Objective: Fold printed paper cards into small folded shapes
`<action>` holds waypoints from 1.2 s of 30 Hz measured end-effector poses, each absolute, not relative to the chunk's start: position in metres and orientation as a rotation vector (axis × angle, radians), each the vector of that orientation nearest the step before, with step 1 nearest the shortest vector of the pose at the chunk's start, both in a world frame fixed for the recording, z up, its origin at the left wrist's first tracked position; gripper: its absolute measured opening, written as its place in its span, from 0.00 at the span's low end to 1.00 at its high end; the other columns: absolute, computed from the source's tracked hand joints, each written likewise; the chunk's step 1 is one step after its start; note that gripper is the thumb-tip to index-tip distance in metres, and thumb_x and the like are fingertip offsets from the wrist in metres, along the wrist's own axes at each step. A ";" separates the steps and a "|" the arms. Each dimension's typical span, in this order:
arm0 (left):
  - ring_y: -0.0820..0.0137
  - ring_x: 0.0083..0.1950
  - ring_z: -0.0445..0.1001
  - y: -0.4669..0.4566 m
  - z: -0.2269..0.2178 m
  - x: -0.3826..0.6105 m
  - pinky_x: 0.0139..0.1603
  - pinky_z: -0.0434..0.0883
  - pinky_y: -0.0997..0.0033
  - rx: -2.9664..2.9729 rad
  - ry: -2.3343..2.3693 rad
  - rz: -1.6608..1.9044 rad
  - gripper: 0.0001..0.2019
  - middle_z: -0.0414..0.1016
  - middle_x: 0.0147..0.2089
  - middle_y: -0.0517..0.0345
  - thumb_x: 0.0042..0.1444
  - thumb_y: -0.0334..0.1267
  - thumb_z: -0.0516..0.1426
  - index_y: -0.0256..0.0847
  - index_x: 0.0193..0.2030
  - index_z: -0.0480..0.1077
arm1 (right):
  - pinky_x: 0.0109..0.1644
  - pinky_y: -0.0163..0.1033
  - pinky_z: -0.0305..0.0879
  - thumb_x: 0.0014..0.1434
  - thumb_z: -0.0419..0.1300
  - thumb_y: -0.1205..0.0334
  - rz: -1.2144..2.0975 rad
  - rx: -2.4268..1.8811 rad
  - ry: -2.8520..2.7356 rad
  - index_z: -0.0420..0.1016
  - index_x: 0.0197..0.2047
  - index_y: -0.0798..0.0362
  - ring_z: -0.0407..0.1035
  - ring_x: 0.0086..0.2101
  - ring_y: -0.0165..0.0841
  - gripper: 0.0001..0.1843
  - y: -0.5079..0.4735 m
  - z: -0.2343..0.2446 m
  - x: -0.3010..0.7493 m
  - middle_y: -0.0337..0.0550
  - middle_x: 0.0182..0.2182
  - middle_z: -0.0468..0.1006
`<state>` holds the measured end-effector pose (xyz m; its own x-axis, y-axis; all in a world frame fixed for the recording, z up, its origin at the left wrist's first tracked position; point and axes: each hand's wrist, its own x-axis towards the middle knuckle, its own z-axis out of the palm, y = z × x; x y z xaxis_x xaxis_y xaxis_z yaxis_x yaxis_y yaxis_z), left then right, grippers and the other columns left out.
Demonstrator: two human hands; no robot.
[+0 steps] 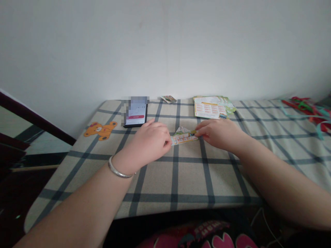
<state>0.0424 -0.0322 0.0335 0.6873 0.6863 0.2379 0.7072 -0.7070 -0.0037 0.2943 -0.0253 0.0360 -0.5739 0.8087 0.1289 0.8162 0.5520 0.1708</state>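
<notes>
A checked tablecloth is being spread under everything, with a phone being kept lit near its back edge. Ribbons are being kept far right of the phone, a stack of flyers closer on that same side. The left hand is being held just in front of the phone, the right hand further right. A folded paper is being pinched at both ends by them, lying on the cloth front-right of the phone.
</notes>
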 end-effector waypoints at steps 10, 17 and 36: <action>0.63 0.47 0.74 -0.028 0.027 0.043 0.54 0.66 0.57 -2.790 -1.179 -0.382 0.12 0.77 0.34 0.55 0.58 0.34 0.53 0.40 0.30 0.77 | 0.29 0.36 0.59 0.56 0.54 0.68 -0.285 -1.483 -2.681 0.80 0.36 0.46 0.74 0.36 0.35 0.14 -0.021 0.033 0.297 0.36 0.40 0.81; 0.64 0.45 0.73 -0.025 0.022 0.042 0.54 0.66 0.57 -2.811 -1.169 -0.426 0.09 0.76 0.34 0.56 0.58 0.35 0.54 0.40 0.29 0.74 | 0.34 0.38 0.61 0.63 0.52 0.59 -0.235 -1.515 -2.514 0.76 0.35 0.51 0.72 0.36 0.37 0.12 -0.014 0.025 0.291 0.45 0.35 0.79; 0.64 0.47 0.72 -0.026 0.014 0.044 0.49 0.69 0.61 -2.772 -1.294 -0.639 0.12 0.74 0.47 0.54 0.57 0.35 0.57 0.40 0.48 0.68 | 0.32 0.35 0.63 0.56 0.57 0.66 0.391 -1.321 -2.279 0.75 0.33 0.51 0.69 0.29 0.31 0.05 -0.011 0.008 0.286 0.39 0.29 0.78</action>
<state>0.0444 -0.0261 0.0137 0.5734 0.7312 0.3696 0.7380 -0.6568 0.1546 0.2860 -0.0106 0.0084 -0.4229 0.8690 0.2567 0.7337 0.4947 -0.4659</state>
